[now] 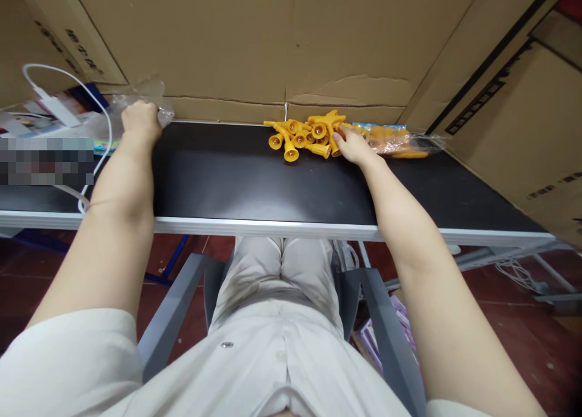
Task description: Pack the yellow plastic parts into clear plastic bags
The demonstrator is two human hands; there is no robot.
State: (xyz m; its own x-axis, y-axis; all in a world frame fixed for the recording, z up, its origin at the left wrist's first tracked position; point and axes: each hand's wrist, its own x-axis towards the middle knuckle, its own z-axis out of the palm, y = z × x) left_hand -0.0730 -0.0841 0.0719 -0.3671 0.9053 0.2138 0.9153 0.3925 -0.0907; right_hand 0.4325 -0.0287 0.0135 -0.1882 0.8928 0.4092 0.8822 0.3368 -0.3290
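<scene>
Yellow plastic pieces point(300, 139) beside the right hand point(352, 143)

The right hand touches the pieces' right side, far on the black table point(254, 180); its grip is unclear. The left hand point(140, 121) curls at crinkled clear film point(152, 90), far left, hold hidden. The flared, smooth pieces look light, stiff, probably slippery; stems suit gripping.

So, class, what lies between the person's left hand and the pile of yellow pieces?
The head view shows clear plastic beside the left hand, then bare black tabletop up to the yellow pieces.
</scene>
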